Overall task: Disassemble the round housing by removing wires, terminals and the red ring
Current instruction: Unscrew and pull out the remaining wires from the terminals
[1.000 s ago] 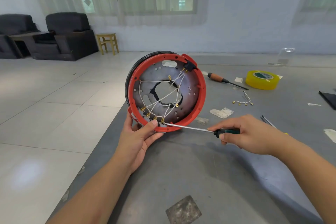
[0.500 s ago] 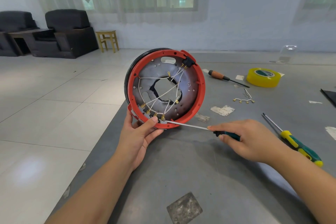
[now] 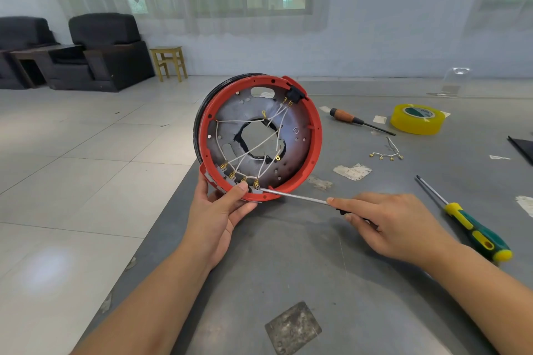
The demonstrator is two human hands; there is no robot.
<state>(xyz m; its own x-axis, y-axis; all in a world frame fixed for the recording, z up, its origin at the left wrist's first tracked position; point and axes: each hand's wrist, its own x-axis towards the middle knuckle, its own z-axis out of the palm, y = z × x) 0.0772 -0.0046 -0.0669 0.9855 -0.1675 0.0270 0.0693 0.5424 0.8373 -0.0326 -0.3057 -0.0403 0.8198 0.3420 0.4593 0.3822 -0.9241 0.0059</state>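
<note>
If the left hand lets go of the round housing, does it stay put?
Probably not. The round housing stands on edge on the table, steadied by the left hand, so it would likely roll or tip flat. Its metal plate suggests some heft.

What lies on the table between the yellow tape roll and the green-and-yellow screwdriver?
In the head view, a short wire with brass terminals lies between tape roll and screwdriver; otherwise bare table.

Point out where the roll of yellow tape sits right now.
In the head view, the roll of yellow tape lies on the grey table, far right, just beyond the wooden-handled screwdriver.
</note>
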